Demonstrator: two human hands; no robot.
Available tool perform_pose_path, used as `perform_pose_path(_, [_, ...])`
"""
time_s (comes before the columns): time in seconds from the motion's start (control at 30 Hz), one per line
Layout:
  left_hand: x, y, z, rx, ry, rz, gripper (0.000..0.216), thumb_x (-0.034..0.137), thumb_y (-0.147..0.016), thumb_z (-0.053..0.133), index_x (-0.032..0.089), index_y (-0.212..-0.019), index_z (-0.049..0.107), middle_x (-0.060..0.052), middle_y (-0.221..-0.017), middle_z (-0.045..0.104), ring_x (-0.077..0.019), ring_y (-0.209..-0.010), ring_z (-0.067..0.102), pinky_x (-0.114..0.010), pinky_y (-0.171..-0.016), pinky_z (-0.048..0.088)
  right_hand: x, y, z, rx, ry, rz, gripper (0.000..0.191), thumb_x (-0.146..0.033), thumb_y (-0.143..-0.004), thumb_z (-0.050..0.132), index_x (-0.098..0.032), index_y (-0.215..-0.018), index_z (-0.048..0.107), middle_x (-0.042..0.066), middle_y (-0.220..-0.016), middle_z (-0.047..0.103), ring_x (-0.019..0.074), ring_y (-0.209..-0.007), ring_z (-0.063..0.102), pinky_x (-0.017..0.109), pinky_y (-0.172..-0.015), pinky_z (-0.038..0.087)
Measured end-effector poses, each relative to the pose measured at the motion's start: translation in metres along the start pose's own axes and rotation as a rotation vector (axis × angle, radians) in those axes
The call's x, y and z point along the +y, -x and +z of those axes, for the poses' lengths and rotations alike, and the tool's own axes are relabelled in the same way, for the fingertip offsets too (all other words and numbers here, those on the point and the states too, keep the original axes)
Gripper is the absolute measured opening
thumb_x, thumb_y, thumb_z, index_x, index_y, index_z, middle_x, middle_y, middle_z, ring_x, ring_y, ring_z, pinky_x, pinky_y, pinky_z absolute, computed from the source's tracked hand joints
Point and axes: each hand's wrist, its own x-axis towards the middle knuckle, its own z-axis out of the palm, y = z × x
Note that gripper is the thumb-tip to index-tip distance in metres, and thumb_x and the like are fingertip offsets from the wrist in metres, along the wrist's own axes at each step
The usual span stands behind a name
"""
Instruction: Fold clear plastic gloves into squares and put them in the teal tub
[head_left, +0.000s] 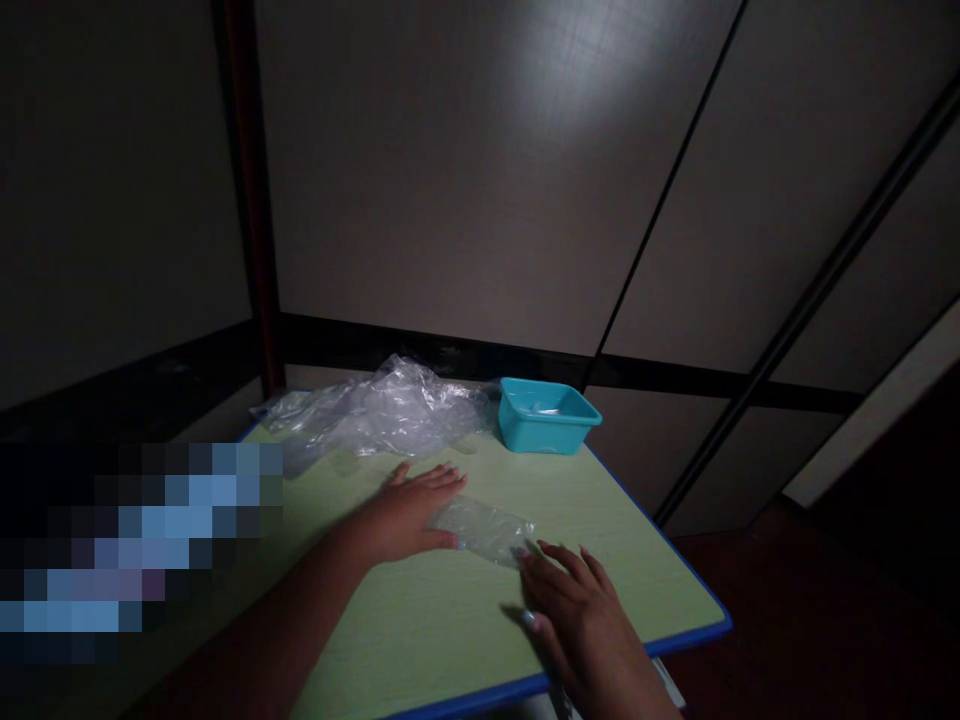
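A small clear plastic bag (487, 527) lies flat on the light green table (450, 620). My left hand (409, 515) rests flat on the table with its fingers stretched out, touching the bag's left end. My right hand (577, 600) lies open near the table's front edge, its fingertips touching the bag's right end. Neither hand grips anything.
A pile of crumpled clear plastic bags (375, 410) lies at the table's far left. A teal plastic tub (546, 415) stands at the far right corner. The table has a blue edge, with dark floor to its right. A grey panelled wall stands behind. The left of the picture is blurred out.
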Motion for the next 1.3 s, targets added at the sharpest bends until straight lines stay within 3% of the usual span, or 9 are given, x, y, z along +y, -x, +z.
perform_pose_path(0.33, [-0.001,0.0,0.0,0.002,-0.021,-0.046,0.078,0.065,-0.072,0.051,0.038,-0.137,0.019,-0.006,-0.146,0.019,-0.025,-0.134,0.013,-0.057,-0.102,0.002,0.012,-0.004,-0.001,0.077,0.102,0.0,0.039,-0.029,-0.086,0.044,-0.027,-0.124,0.049,0.004,-0.128,0.05,0.0251,-0.117,0.044,0.051,-0.098,0.032])
perform_pose_path(0.7, [0.0,0.001,-0.002,-0.016,-0.047,-0.074,0.073,0.065,-0.073,0.05,0.039,-0.136,0.022,-0.007,-0.146,0.017,-0.027,-0.134,0.011,-0.062,-0.099,0.004,0.016,-0.003,0.002,0.075,0.136,-0.053,0.032,-0.024,-0.086,0.044,-0.026,-0.116,0.056,0.005,-0.122,0.056,0.0251,-0.111,0.051,0.053,-0.094,0.035])
perform_pose_path(1.3, [0.0,0.0,-0.001,-0.004,-0.058,-0.086,0.077,0.067,-0.07,0.052,0.037,-0.136,0.025,-0.008,-0.146,0.018,-0.028,-0.134,0.01,-0.058,-0.101,0.006,0.02,0.008,0.004,0.112,-0.004,-0.15,0.039,-0.022,-0.089,0.038,-0.024,-0.128,0.043,0.008,-0.13,0.049,0.0206,-0.118,0.046,0.049,-0.103,0.029])
